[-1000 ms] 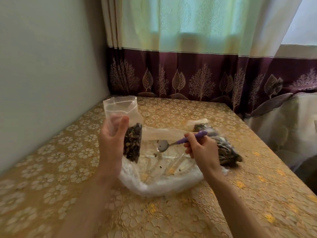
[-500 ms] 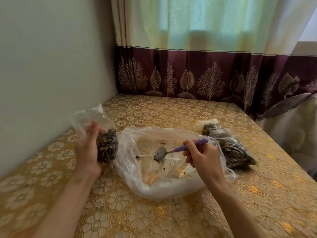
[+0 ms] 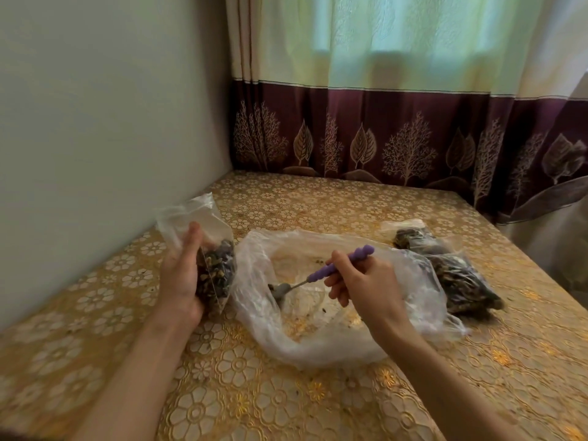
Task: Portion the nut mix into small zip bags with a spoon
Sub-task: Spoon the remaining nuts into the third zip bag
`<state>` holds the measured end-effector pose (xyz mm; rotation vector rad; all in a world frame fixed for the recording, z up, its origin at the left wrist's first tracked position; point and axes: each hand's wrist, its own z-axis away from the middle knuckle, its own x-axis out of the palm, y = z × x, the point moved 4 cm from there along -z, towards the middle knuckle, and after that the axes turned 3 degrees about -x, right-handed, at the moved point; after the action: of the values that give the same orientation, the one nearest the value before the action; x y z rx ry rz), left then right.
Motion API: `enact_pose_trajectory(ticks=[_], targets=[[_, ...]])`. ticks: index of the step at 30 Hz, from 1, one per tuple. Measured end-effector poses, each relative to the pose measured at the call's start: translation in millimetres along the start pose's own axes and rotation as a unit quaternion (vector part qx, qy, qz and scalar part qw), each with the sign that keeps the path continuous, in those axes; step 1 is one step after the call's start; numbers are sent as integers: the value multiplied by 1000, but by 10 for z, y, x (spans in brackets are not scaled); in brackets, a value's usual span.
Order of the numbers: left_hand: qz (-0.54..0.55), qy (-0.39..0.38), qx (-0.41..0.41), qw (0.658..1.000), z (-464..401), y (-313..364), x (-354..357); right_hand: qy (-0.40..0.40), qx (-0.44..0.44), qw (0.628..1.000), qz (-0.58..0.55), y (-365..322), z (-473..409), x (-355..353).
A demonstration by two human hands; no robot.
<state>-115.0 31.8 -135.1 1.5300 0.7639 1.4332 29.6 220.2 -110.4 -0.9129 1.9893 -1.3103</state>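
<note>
Scraping comes next, I judge: the right hand (image 3: 366, 281) pinches the spoon (image 3: 313, 275) inside the nearly empty big bag (image 3: 254, 313) mid-table. Left hand (image 3: 181, 275) grips the part-filled zip bag (image 3: 210, 249) near the table's left edge. Tilt its mouth toward the spoon.

Small zip bag (image 3: 212, 265): clear, part-filled with nut mix, held upright. Spoon (image 3: 321, 272): purple-handled, bowl lowered into large clear bag (image 3: 270, 329), nearly emptied. Filled zip bags (image 3: 458, 275): laid flat at right.

Glossy clear plastic bag (image 3: 254, 300), metal spoon (image 3: 280, 289), shiny embossed tablecloth (image 3: 286, 405).
</note>
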Motion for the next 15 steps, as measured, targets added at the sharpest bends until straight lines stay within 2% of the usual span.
enact_pose_trajectory(ticks=[4, 8, 15], targets=[[16, -32, -29, 999, 34, -23, 68, -3, 32, 999, -11, 73, -29, 132], [6, -59, -62, 996, 32, -73, 96, -1, 102, 990, -99, 202, 9, 224], [-49, -83, -23, 995, 13, -83, 103, -16, 176, 962, -208, 316, 27, 263]])
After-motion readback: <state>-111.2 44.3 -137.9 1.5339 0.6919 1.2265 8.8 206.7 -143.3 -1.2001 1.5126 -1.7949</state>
